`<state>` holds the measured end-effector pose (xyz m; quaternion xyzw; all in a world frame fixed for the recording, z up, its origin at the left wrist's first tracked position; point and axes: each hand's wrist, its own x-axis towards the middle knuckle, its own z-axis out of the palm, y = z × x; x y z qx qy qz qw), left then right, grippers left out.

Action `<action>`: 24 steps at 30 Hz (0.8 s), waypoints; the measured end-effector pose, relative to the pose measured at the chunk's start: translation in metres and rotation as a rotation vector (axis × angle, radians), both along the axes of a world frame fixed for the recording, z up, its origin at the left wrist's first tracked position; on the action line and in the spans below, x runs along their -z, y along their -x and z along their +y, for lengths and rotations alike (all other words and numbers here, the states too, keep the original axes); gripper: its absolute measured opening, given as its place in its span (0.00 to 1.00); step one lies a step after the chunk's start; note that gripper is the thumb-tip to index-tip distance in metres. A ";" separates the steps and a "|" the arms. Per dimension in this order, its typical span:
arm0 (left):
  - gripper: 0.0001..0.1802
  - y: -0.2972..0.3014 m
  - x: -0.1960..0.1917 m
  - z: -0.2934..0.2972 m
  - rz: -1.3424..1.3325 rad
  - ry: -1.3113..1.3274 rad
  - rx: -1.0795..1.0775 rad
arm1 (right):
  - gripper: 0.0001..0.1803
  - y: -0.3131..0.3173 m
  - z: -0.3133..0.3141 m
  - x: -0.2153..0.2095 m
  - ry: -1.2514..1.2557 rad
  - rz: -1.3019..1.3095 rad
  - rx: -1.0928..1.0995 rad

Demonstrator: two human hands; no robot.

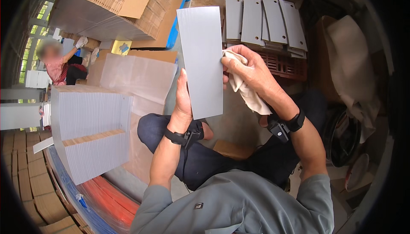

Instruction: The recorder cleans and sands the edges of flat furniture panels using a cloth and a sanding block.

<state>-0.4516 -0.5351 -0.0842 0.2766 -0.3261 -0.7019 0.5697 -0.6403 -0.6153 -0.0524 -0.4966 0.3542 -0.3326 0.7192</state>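
Note:
A long flat grey panel point(201, 63) is held upright in front of me, its broad face toward me. My left hand point(183, 99) grips its left edge, with the thumb along the side and the other fingers hidden behind. At the opposite edge, my right hand point(254, 74) pinches a crumpled cream cloth point(247, 95) between thumb and fingers. The cloth touches or nearly touches the panel's edge, and its loose end hangs below the hand. Some right fingertips show beside the panel; whether they press on it I cannot tell.
Grey panels with round holes point(251, 20) lie on a brown plastic crate point(279, 65) ahead right. To my left stands a tall stack of grey panels point(92, 127). Cardboard-layered stacks point(102, 18) rise at far left, near another person point(57, 65). A black bucket point(341, 136) sits right.

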 end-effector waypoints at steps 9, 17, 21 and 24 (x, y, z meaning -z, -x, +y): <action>0.48 0.022 -0.003 0.001 -0.035 -0.066 -0.031 | 0.15 0.025 -0.056 -0.032 1.026 0.015 0.516; 0.48 0.017 0.001 -0.003 0.032 -0.301 -0.340 | 0.23 -0.019 -0.001 0.010 1.435 0.154 -0.085; 0.48 0.002 0.001 -0.024 0.174 -0.074 -0.116 | 0.12 -0.012 0.055 0.050 1.421 0.180 -0.587; 0.48 -0.001 -0.005 -0.027 0.145 0.020 -0.156 | 0.12 0.011 0.065 0.080 1.354 0.326 -0.824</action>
